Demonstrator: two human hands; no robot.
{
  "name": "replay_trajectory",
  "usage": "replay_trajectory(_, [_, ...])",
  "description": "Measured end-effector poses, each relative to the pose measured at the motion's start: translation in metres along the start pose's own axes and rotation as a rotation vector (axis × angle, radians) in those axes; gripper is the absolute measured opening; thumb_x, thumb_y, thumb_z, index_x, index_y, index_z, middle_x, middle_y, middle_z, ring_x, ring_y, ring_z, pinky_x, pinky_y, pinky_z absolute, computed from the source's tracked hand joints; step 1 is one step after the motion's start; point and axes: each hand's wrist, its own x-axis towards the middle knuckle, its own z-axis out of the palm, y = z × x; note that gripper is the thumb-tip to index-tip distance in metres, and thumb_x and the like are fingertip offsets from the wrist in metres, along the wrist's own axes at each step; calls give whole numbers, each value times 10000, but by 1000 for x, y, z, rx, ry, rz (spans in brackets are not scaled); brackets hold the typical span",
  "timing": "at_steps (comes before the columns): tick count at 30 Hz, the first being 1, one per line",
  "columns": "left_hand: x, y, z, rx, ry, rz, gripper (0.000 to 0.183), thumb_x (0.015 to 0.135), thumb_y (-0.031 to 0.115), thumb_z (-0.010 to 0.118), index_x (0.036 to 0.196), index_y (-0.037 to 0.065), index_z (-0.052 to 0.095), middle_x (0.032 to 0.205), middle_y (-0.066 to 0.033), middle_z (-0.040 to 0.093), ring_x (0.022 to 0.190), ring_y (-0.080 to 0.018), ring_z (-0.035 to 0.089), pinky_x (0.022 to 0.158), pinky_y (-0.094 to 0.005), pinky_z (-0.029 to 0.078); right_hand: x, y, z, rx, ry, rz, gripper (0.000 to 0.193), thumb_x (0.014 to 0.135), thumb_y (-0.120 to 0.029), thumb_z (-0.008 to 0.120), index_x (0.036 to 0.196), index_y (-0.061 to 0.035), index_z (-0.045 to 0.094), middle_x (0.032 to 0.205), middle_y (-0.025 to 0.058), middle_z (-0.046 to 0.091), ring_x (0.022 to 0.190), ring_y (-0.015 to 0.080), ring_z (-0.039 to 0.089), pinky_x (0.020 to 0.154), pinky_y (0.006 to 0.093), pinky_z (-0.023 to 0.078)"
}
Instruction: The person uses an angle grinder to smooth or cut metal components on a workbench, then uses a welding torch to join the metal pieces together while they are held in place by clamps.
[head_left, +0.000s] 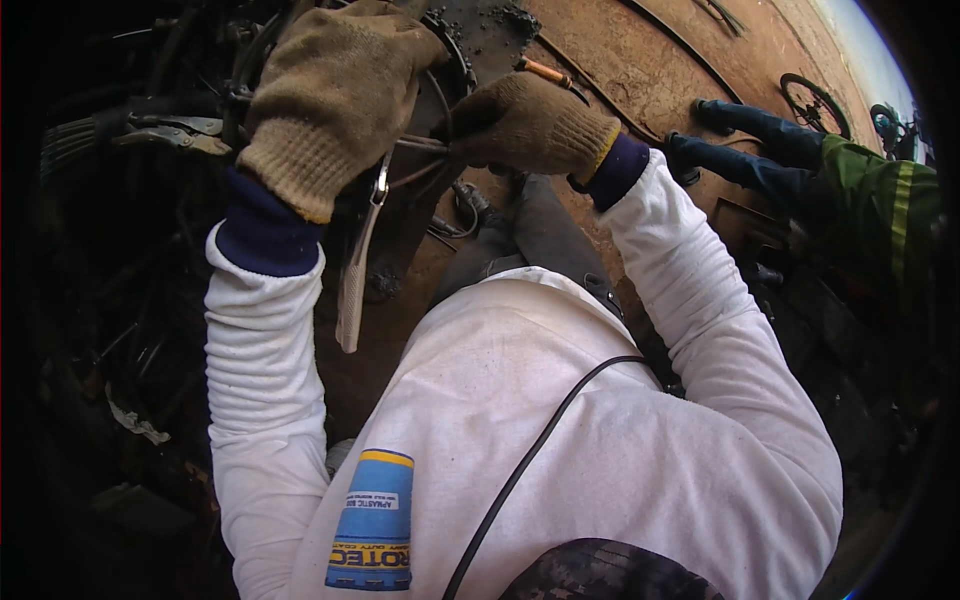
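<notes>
Brown knitted work gloves cover both my hands. My left hand (335,95) is closed at the upper left, over dark round metalwork; what lies in its fingers is hidden. To its right, my right hand (535,122) is closed, its fingers around the ends of thin metal rods (420,146) that run between the two hands. A pair of locking pliers (357,260) hangs just below my left hand, jaws up by the rods and long handle down. More locking pliers (180,133) sit left of my left wrist, clamped among the dark metal.
An orange-handled tool (545,70) shows just beyond my right hand. Bars or hoses (690,50) cross the brown ground. At right are a person in a green jacket (880,200) and blue trousers, and a bicycle wheel (815,105). A black cable (530,450) crosses my white shirt.
</notes>
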Motion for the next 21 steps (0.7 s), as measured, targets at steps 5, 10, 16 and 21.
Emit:
replay_trajectory(5, [0, 0, -1, 5, -12, -13, 243, 864, 29, 695, 1091, 86, 763, 1144, -106, 761, 1168, -279, 695, 1026, -394, 565, 3, -2, -2, -38, -19, 18, 260, 971, -232, 702, 1160, -68, 770, 918, 78, 775, 738, 146, 720, 690, 305, 596])
replay_trajectory(10, [0, -1, 0, 3, -6, -10, 244, 868, 29, 687, 1090, 91, 765, 1148, -105, 760, 1164, -275, 697, 1022, -393, 568, 4, 1, -2, -52, -13, -22, 269, 974, -252, 694, 1151, -64, 770, 923, 86, 776, 757, 150, 733, 695, 310, 601])
replay_trajectory(16, [1, 0, -2, -43, -31, -41, 239, 873, 32, 685, 1087, 98, 767, 1149, -100, 761, 1163, -274, 699, 1020, -389, 571, 2, -3, -7, -21, -45, -41, 302, 985, -265, 674, 1197, -65, 758, 931, 86, 773, 740, 148, 728, 690, 303, 601])
replay_trajectory(21, [1, -2, -1, 4, -31, -15, 248, 868, 23, 694, 1089, 107, 768, 1155, -97, 761, 1164, -269, 700, 1016, -385, 576, -3, 0, -10, 152, -30, 37, 343, 971, -252, 681, 1247, -56, 739, 912, 77, 755, 748, 124, 713, 679, 286, 594])
